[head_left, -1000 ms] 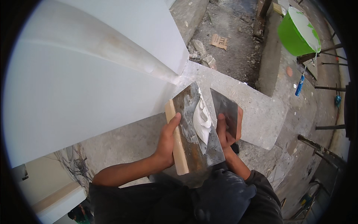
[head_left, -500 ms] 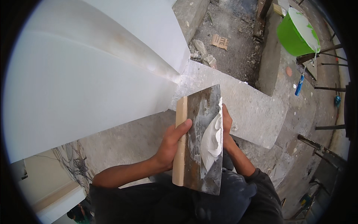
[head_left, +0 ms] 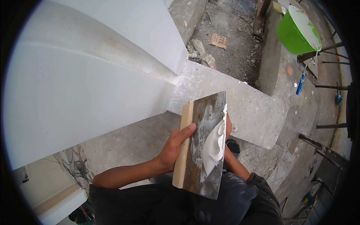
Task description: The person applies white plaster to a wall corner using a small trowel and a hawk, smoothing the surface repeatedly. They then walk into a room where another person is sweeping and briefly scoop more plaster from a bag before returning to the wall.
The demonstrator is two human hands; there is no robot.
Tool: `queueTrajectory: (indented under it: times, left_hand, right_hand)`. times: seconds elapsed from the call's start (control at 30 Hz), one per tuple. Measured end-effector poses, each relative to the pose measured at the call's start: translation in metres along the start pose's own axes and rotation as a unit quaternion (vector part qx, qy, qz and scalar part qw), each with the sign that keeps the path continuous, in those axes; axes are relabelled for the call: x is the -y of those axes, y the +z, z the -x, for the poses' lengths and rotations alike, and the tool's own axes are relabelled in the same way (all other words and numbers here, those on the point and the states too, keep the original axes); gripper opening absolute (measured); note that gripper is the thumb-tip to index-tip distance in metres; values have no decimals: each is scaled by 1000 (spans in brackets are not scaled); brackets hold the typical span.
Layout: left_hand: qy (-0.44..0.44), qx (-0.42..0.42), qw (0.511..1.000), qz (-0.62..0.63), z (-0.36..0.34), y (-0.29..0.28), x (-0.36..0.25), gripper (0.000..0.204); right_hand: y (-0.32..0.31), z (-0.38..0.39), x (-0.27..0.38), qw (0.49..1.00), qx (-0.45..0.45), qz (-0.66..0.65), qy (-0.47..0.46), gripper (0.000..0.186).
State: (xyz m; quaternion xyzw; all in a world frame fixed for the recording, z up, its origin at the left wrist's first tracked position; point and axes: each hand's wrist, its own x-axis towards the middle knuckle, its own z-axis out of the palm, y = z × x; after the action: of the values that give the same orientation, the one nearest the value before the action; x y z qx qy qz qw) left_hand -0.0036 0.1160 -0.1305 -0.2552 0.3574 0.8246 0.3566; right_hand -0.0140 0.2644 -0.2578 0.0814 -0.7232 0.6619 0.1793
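Observation:
My left hand (head_left: 173, 147) is closed round the wooden back edge of a wide, smeared steel skimming blade (head_left: 196, 159), its thumb lying over the metal. The blade is tilted in front of my body. A thick mound of white putty (head_left: 214, 148) clings along its right edge. My right hand (head_left: 229, 126) is behind that edge, mostly covered by the blade and putty. Its fingers do not show, so what they hold is hidden.
A smooth white wall (head_left: 86, 97) with a recessed corner fills the left. On the concrete ledge at the far right stands a green bucket (head_left: 290, 32) of white putty. A blue-handled tool (head_left: 300, 84) lies nearby. Tangled wires (head_left: 77, 168) are at lower left.
The blade with its putty has shifted slightly down and tilted a little more, its top leaning right. My right hand has slipped further behind it. My left hand keeps its hold.

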Motion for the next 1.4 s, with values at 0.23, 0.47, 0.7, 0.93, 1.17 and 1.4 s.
queueTrajectory:
  times: [0.23, 0.47, 0.7, 0.93, 1.17, 1.4]
  left_hand:
    - [-8, -13, 1000, -23, -3, -6, 5, 42]
    - [-14, -17, 998, -55, -5, -7, 8, 45]
    - [-26, -15, 999, -36, -5, -5, 5, 42]
    - [-23, -4, 999, -42, -3, -4, 3, 45]
    - [-19, -5, 999, -51, 0, -3, 2, 45]
    - [-16, -17, 998, -60, 0, -2, 2, 45]
  right_hand:
    - [-4, -8, 4, 998, -18, -7, 53, 42]
    - [-1, 6, -11, 979, -25, -86, 183, 41]
    - [-2, -5, -2, 982, -15, -89, 165, 36]
    - [-1, -12, 3, 991, 25, -74, 109, 29]
    - [-1, -9, 3, 987, 26, -94, 126, 29]
    - [-2, -1, -2, 977, 36, -109, 180, 34]
